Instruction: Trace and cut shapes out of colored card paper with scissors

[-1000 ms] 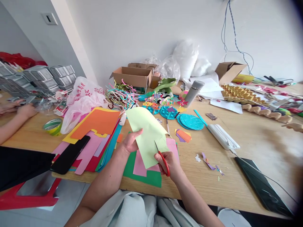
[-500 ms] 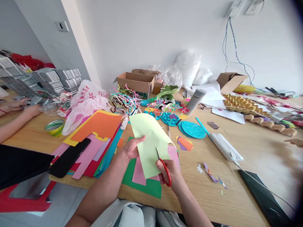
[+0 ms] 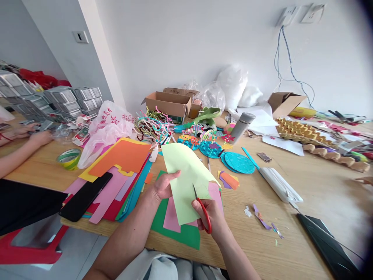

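Light green paper (image 3: 189,165): held raised in front of the person, above the table (image 3: 233,241); upper part curved, faint lines near its right edge.
Left hand (image 3: 164,186): clamped on the left edge of the paper, thumb on the front face.
Scissors (image 3: 205,213): red handles; one dark blade shows against the front face of the paper, tip pointing up and slightly left; position of the second blade cannot be told.
Right hand (image 3: 210,213): closed around the scissor handles, near the lower right edge of the paper.
Hand spacing: apart, paper between them.
Below the paper: green sheet (image 3: 190,239) flat on the table, pink paper (image 3: 171,219) on top of it.
Left side: orange sheet (image 3: 119,157) on a stack of coloured sheets; black phone (image 3: 86,196) on the front of the stack; tape roll (image 3: 69,158) near the plastic bag (image 3: 106,124).
Right side: small orange piece (image 3: 231,181), purple scraps (image 3: 261,217), white oblong device (image 3: 279,183).
Rear: turquoise ovals (image 3: 240,162), grey bottle (image 3: 242,126), open cardboard box (image 3: 168,103).
Far left: co-worker's hand (image 3: 41,137) near grey cases (image 3: 61,97).
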`<state>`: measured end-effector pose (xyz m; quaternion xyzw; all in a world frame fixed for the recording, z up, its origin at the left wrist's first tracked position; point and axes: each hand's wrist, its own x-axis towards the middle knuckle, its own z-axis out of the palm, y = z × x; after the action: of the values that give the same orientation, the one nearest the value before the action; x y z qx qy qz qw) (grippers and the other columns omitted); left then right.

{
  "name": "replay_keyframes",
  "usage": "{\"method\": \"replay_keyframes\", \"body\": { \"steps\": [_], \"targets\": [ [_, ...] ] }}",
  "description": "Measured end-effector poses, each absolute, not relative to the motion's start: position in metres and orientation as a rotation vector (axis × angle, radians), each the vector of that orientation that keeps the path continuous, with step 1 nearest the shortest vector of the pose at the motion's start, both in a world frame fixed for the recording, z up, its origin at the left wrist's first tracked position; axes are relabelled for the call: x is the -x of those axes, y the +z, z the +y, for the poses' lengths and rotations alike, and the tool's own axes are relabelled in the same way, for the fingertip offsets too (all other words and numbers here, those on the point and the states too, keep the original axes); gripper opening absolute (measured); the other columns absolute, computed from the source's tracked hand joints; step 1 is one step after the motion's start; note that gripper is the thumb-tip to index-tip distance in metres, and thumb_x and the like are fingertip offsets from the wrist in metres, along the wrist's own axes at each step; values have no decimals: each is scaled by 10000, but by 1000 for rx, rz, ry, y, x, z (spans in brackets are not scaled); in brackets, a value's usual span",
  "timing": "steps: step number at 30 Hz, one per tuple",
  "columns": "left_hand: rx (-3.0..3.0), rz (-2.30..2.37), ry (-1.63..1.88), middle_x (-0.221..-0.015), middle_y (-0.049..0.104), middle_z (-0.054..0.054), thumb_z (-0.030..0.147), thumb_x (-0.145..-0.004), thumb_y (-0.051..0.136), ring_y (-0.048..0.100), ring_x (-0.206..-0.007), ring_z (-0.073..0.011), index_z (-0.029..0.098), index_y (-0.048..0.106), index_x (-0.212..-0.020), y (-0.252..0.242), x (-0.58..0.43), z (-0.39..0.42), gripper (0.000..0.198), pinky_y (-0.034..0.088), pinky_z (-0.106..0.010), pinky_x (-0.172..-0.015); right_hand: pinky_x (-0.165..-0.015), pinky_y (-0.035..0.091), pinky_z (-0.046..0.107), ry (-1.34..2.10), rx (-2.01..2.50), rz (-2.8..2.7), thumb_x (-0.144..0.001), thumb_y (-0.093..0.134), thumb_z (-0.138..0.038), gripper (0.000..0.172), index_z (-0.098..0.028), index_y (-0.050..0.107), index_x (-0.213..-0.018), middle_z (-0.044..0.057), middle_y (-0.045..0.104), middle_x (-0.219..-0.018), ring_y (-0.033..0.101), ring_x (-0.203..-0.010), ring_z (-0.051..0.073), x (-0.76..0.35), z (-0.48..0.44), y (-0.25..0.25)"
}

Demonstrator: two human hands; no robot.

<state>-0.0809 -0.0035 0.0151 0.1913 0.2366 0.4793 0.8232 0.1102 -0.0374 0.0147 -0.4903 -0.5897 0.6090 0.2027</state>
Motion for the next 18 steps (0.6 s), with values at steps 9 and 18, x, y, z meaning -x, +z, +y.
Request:
{"method": "replay_keyframes", "body": {
  "steps": [9,18],
  "targets": [
    [-413,488,1021,-1057,695,-129,283,-862,531,611,-1070,-306,127,535,-1274,16,80,-3,440,389,-426,-974,-313,249,213,1713,1247,-1703,-711,471,-780,620,-193,473,-512,-2,468,-347,403,-292,91,-112,-37,8],
    [-336,601,1084,-1022,702,-121,263,-835,564,619,-1047,-298,122,635,-1114,19,90,-3,320,421,-408,-948,-355,225,194,1924,1164,-1992,-680,624,-671,520,-186,455,-594,-47,451,-406,395,-352,75,-162,-49,28]
  ]
}}
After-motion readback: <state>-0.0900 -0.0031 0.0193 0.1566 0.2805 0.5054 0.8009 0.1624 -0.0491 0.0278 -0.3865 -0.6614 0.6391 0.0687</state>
